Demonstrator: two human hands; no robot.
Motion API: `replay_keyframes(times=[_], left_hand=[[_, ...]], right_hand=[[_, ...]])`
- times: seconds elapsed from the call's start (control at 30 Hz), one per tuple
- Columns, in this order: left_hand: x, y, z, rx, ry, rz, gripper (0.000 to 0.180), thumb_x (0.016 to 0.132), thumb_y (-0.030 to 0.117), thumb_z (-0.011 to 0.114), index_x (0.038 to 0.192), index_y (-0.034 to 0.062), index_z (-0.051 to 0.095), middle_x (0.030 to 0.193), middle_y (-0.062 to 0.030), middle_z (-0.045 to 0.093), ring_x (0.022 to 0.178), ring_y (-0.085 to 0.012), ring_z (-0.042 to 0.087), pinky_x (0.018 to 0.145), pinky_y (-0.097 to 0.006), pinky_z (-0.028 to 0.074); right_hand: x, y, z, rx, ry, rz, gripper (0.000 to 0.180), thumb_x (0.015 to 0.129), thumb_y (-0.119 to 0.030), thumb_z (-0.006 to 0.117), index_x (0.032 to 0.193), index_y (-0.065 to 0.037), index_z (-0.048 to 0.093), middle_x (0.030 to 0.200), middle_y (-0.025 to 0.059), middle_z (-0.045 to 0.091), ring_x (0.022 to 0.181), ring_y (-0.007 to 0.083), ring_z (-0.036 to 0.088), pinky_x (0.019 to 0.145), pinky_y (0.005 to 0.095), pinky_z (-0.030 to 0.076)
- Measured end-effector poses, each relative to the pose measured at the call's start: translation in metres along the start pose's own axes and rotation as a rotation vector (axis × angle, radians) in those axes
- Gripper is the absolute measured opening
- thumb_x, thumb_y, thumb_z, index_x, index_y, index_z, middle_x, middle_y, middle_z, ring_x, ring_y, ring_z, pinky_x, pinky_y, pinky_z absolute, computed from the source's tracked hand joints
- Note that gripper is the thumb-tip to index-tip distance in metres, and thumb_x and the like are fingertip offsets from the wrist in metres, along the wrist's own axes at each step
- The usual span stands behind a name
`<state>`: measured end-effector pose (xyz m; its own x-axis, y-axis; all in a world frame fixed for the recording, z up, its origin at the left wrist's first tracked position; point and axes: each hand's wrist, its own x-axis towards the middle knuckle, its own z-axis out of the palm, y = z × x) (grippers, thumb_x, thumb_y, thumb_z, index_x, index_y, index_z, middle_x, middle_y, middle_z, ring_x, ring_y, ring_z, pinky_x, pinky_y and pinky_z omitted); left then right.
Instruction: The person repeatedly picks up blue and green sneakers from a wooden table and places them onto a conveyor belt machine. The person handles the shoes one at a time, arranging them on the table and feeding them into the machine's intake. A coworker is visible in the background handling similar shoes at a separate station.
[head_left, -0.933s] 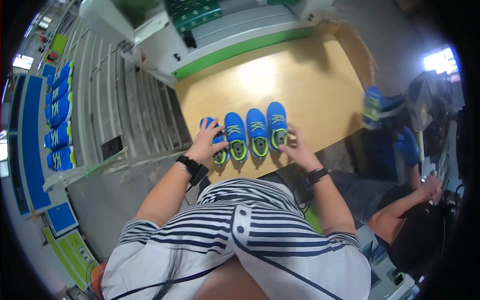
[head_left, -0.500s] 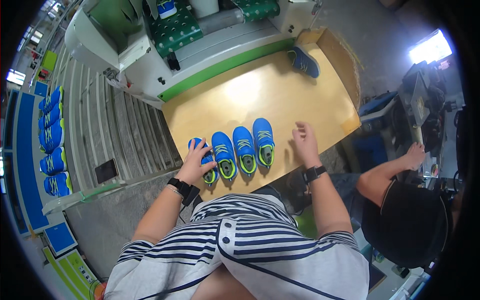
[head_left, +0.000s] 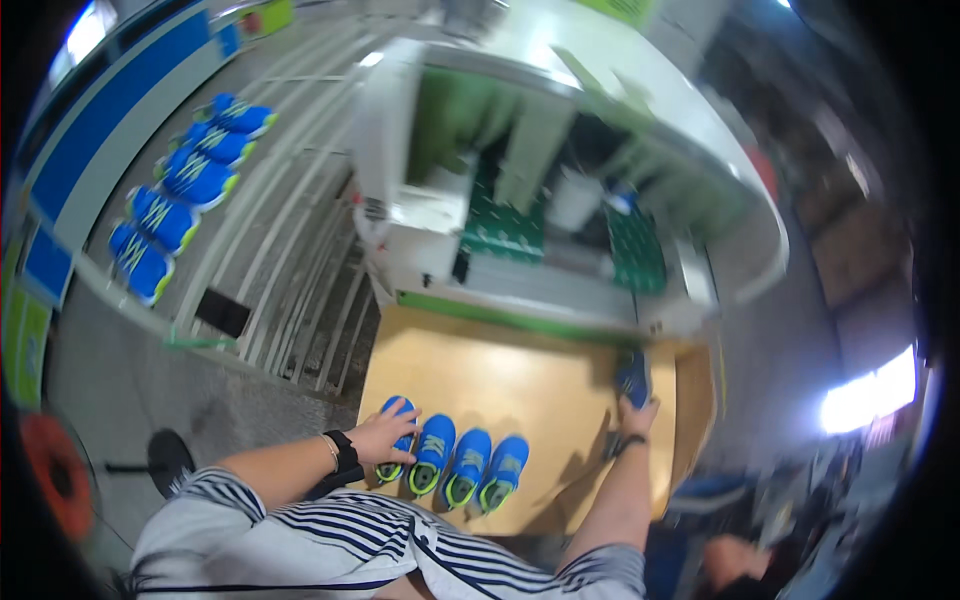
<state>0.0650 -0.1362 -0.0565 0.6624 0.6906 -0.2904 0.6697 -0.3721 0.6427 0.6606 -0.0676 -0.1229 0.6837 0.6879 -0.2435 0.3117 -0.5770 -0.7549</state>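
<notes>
Four blue sneakers with lime-green linings stand in a slanting row near the front edge of the tan board (head_left: 560, 400), toes pointing away from me. My left hand (head_left: 385, 438) lies across the leftmost blue sneaker (head_left: 398, 406), fingers and thumb gripping over its upper and covering its middle. To its right are the second sneaker (head_left: 432, 455), the third sneaker (head_left: 467, 468) and the rightmost sneaker (head_left: 504, 472). At the board's far right, my right hand (head_left: 638, 414) closes around the near end of a dark blue shoe (head_left: 633, 378); its fingertips are partly hidden and blurred.
Beyond the board stands a white machine (head_left: 425, 250) with a green perforated belt (head_left: 500, 232). Several blue sneakers (head_left: 195, 178) line the rack at left, with a dark phone-like slab (head_left: 222, 312) nearby. A raised brown side panel (head_left: 690, 420) borders the board's right. Another person's arm (head_left: 735, 560) shows at lower right.
My right hand has reached forward and right from beside the row to the dark blue shoe. The left hand stays on the leftmost sneaker. My view has tilted up, showing more machine.
</notes>
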Motion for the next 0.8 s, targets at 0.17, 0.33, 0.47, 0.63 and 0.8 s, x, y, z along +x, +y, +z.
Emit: replay_keyframes(times=[0.17, 0.33, 0.47, 0.63, 0.8], left_hand=[[0.020, -0.004, -0.038, -0.255, -0.185, -0.143, 0.071, 0.084, 0.048, 0.072, 0.142, 0.0126, 0.051, 0.155, -0.0218, 0.035, 0.146, -0.0470, 0.023, 0.116, -0.053, 0.028], [0.055, 0.087, -0.105, 0.115, 0.280, 0.382, 0.110, 0.069, 0.039, 0.086, 0.158, 0.0200, 0.024, 0.163, -0.0202, 0.016, 0.148, -0.0437, 0.021, 0.119, -0.051, 0.021], [0.057, 0.124, -0.065, -0.442, -0.045, 0.564, 0.110, 0.070, 0.017, 0.081, 0.159, 0.0219, 0.016, 0.162, -0.0248, 0.009, 0.149, -0.0467, 0.016, 0.120, -0.049, 0.021], [0.049, 0.160, -0.036, -0.633, 0.057, 0.459, 0.097, 0.076, 0.009, 0.066, 0.157, 0.0209, 0.014, 0.161, -0.0286, 0.002, 0.151, -0.0471, 0.003, 0.121, -0.048, 0.019], [0.064, 0.169, -0.041, -0.345, 0.314, 0.392, 0.086, 0.075, 0.010, 0.068, 0.153, 0.0189, 0.031, 0.161, -0.0230, 0.016, 0.142, -0.0476, 0.026, 0.117, -0.051, 0.027]], right_hand=[[-0.070, -0.072, 0.039, -0.036, -0.037, -0.509, 0.051, 0.086, -0.010, 0.069, 0.128, 0.005, 0.045, 0.118, 0.0209, 0.059, 0.106, 0.0335, 0.059, 0.095, 0.0407, 0.046], [-0.206, -0.156, 0.002, 0.285, -0.636, -0.311, 0.050, 0.091, -0.013, 0.071, 0.135, 0.001, 0.050, 0.112, 0.0083, 0.063, 0.100, 0.0155, 0.060, 0.082, 0.0294, 0.051], [-0.280, -0.197, 0.008, 0.454, -0.702, -0.455, 0.048, 0.094, -0.015, 0.069, 0.134, -0.001, 0.047, 0.105, 0.0059, 0.064, 0.099, 0.0131, 0.057, 0.085, 0.0288, 0.048], [-0.279, -0.171, 0.011, 0.410, -0.458, -0.320, 0.029, 0.101, -0.023, 0.060, 0.121, -0.004, 0.052, 0.102, 0.0063, 0.062, 0.090, 0.0116, 0.059, 0.077, 0.0251, 0.049], [-0.282, -0.165, 0.014, 0.684, -0.440, -0.098, 0.046, 0.105, -0.037, 0.051, 0.137, -0.005, 0.045, 0.127, 0.0128, 0.055, 0.110, 0.0181, 0.058, 0.093, 0.0347, 0.051]])
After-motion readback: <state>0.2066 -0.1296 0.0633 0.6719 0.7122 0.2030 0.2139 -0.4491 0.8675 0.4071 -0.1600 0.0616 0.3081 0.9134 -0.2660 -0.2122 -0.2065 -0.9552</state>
